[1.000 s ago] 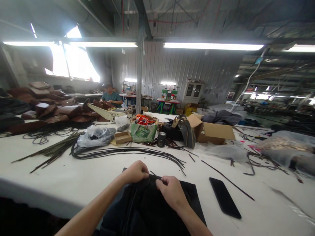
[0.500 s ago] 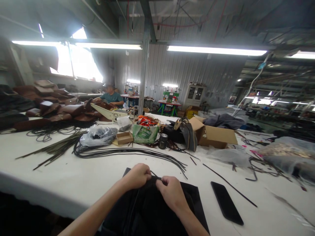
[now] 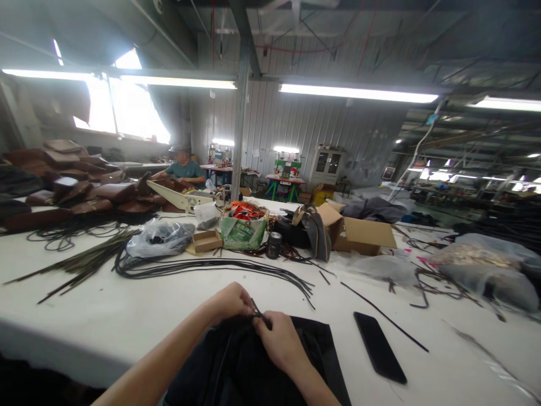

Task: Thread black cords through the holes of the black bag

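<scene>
Black, soft material, perhaps a bag or garment, lies in front of me over the table edge. At its top edge a thin black strip sticks up between my hands. My left hand is closed with its fingertips pinched at the strip's upper end. Just right of it, my right hand has thumb and fingers closed round the strip's lower part, against the black material. A flat black sheet shows beneath, on the right. The fingertips partly hide the strip.
On the white table lie a black phone, a long thin dark strip and a bundle of black cords. Farther back stand a green bag, a dark jar and a cardboard box. A person sits beyond.
My hands have come closer together and shifted slightly left in view. More of the strip now stands up between them. The whole scene has moved a little left as my head turned.
</scene>
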`<action>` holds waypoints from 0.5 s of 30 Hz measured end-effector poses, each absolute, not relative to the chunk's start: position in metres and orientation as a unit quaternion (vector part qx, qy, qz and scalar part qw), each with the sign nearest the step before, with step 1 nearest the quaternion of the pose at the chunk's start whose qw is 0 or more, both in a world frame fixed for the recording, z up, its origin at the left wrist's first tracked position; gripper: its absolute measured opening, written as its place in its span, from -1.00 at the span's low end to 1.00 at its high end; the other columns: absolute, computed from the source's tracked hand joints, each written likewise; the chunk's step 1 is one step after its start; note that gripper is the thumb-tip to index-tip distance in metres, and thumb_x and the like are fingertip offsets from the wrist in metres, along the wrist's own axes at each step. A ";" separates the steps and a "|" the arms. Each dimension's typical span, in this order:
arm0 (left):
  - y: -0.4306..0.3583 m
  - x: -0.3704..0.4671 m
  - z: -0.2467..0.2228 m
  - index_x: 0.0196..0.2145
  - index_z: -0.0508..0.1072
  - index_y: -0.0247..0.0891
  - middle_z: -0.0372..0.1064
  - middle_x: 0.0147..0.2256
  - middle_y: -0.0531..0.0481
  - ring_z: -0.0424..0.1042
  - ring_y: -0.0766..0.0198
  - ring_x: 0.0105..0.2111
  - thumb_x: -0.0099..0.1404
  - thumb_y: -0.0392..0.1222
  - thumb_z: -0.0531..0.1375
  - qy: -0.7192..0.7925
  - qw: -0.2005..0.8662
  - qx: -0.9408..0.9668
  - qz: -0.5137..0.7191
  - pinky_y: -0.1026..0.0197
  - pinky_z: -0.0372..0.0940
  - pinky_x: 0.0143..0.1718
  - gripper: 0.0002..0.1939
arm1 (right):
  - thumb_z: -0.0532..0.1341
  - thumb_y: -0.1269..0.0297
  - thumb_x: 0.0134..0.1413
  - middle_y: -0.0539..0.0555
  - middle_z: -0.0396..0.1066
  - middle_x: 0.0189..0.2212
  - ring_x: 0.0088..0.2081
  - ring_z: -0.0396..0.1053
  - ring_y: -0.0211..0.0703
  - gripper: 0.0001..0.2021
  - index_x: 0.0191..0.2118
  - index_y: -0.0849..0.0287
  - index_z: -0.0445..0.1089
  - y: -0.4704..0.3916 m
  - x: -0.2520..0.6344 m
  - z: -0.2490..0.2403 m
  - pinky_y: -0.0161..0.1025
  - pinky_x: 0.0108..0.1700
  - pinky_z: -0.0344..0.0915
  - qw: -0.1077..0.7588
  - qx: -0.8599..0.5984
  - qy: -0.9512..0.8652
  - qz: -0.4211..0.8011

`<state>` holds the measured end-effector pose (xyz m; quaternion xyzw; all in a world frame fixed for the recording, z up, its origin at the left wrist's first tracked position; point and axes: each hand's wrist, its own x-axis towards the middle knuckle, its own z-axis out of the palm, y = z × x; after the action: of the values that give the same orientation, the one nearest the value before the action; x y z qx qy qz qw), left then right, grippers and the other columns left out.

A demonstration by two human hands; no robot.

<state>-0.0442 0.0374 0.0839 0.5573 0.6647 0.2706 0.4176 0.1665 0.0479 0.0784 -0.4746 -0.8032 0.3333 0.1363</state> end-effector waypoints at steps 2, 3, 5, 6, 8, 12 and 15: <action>0.043 -0.043 0.081 -0.18 0.75 -0.40 0.59 -0.31 -0.13 0.40 0.22 -0.34 -0.05 -0.24 0.35 0.675 0.415 0.554 0.255 0.20 0.23 -0.26 -0.57 | 0.23 0.20 0.50 0.05 0.42 -0.36 -0.32 0.21 -0.35 -0.66 -0.30 0.34 0.46 0.048 0.164 0.074 -0.28 -0.28 -0.08 0.139 -0.474 -0.802 0.335; 0.046 -0.042 0.080 -0.18 0.76 -0.37 0.60 -0.32 -0.12 0.40 0.22 -0.34 -0.05 -0.24 0.39 0.678 0.412 0.556 0.247 0.20 0.23 -0.25 -0.58 | 0.22 0.17 0.53 0.06 0.43 -0.35 -0.32 0.23 -0.34 -0.65 -0.29 0.34 0.47 0.049 0.163 0.073 -0.29 -0.29 -0.07 0.137 -0.468 -0.803 0.343; 0.048 -0.040 0.077 -0.20 0.77 -0.32 0.59 -0.34 -0.08 0.39 0.24 -0.35 -0.02 -0.24 0.43 0.682 0.405 0.562 0.234 0.20 0.24 -0.23 -0.64 | 0.16 0.08 0.61 0.06 0.43 -0.39 -0.37 0.28 -0.34 -0.58 -0.24 0.31 0.51 0.050 0.166 0.074 -0.31 -0.31 -0.03 0.123 -0.447 -0.805 0.370; 0.048 -0.039 0.076 -0.21 0.77 -0.30 0.59 -0.34 -0.07 0.39 0.25 -0.35 0.02 -0.26 0.42 0.684 0.400 0.563 0.233 0.20 0.24 -0.22 -0.69 | 0.12 0.05 0.64 0.06 0.44 -0.39 -0.38 0.31 -0.33 -0.55 -0.21 0.29 0.52 0.052 0.169 0.076 -0.31 -0.31 -0.01 0.121 -0.442 -0.806 0.374; 0.049 -0.036 0.074 -0.21 0.76 -0.32 0.61 -0.30 -0.08 0.44 0.24 -0.32 0.12 -0.31 0.36 0.691 0.391 0.556 0.246 0.21 0.26 -0.21 -0.74 | 0.09 0.07 0.66 0.06 0.46 -0.34 -0.34 0.34 -0.32 -0.56 -0.19 0.27 0.52 0.058 0.184 0.084 -0.31 -0.26 0.05 0.134 -0.454 -0.809 0.350; 0.057 -0.026 0.080 -0.08 0.56 -0.42 0.58 -0.24 -0.13 0.59 0.18 -0.26 0.37 -0.36 0.15 0.692 0.394 0.530 0.292 0.22 0.33 -0.28 -0.76 | 0.10 0.16 0.64 0.01 0.40 -0.34 -0.30 0.31 -0.31 -0.70 -0.04 0.23 0.49 0.073 0.235 0.117 -0.31 -0.16 0.17 0.244 -0.496 -0.756 0.351; 0.078 -0.013 0.094 -0.05 0.38 -0.38 0.48 -0.28 -0.07 0.56 0.22 -0.36 0.53 -0.35 -0.02 0.681 0.393 0.550 0.282 0.20 0.36 -0.33 -0.80 | 0.11 -0.01 0.61 -0.01 0.19 -0.43 -0.41 0.14 -0.33 -0.63 0.04 0.24 0.39 0.081 0.268 0.141 -0.36 -0.37 0.11 0.297 -0.489 -0.675 0.466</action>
<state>-0.0131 0.0781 0.0943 0.5497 0.6810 0.2816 0.3934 0.2682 0.0807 0.1407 -0.4890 -0.6752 0.4656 0.2970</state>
